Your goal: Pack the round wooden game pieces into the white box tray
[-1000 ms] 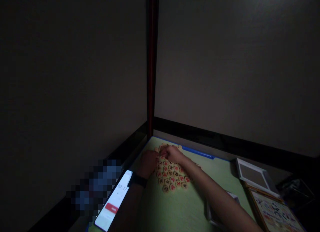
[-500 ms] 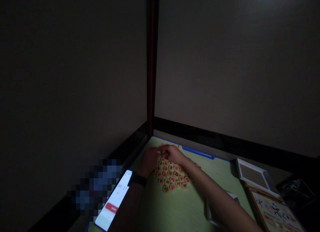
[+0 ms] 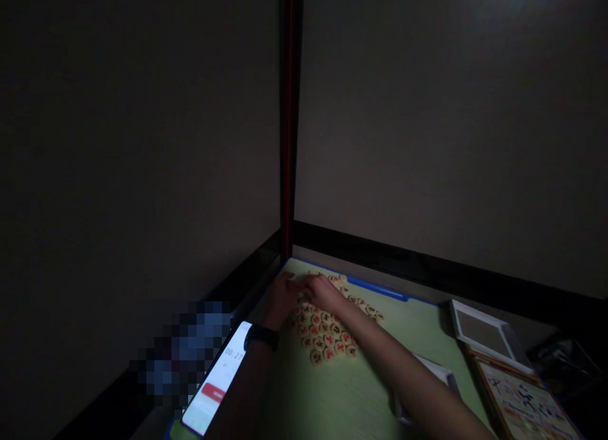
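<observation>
Xiangqi pieces [image 3: 325, 328]: round pale discs, red or black characters
Pose: mostly flat, characters up
Layout: bunched on green worktop [image 3: 342, 389]

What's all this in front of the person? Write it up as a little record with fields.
surface: green tabletop
pieces: many round discs, red or black characters
left hand: at the discs' left edge
right hand: close beside the left
grip: unclear whether either holds a disc
phone: lit, showing 00:27, partly hidden by left forearm
far right: white tray, printed board
</observation>
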A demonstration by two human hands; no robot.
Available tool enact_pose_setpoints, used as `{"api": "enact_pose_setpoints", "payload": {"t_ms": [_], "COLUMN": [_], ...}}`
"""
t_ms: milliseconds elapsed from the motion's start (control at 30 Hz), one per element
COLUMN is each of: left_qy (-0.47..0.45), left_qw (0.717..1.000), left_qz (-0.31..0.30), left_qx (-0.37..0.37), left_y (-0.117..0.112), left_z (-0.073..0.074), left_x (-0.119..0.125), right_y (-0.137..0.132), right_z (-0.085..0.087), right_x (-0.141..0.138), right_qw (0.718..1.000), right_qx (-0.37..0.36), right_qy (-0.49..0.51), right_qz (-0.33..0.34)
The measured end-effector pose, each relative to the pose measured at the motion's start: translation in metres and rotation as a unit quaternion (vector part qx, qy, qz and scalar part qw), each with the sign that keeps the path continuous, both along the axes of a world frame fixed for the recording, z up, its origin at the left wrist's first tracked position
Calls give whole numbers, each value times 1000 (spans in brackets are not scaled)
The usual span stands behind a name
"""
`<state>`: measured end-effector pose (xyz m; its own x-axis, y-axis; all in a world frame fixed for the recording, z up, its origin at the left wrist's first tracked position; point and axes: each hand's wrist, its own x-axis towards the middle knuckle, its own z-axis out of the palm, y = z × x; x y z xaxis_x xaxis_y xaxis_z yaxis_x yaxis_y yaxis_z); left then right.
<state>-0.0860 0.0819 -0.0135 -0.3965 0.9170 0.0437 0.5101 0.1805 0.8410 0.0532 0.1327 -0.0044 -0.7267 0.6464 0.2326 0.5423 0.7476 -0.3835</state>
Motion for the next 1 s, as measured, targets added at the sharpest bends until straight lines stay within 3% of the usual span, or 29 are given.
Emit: {"api": "enact_pose_setpoints", "payload": {"t_ms": [167, 467, 700, 1000], "left_qy": [39, 133, 164, 170], "left_qw": [999, 990, 985, 983], "left_qz": [6, 10, 4, -16], "left_qx": [-34, -38, -53, -62], "left_y": [-1, -9, -9, -11], "left_z": [-1, 12, 7, 13], "left_x": [-2, -2, 1, 4], "right_y": [-4, -7, -5, -4], "right_z": [3, 20, 18, 22], "right_x": [-3, -1, -9, -12], "right_qw": [999, 987, 982, 976], "right_qx": [10, 4, -5, -7], "right_qy": [-51, -160, -183, -209], "right_qz": [10, 29, 44, 54]}}
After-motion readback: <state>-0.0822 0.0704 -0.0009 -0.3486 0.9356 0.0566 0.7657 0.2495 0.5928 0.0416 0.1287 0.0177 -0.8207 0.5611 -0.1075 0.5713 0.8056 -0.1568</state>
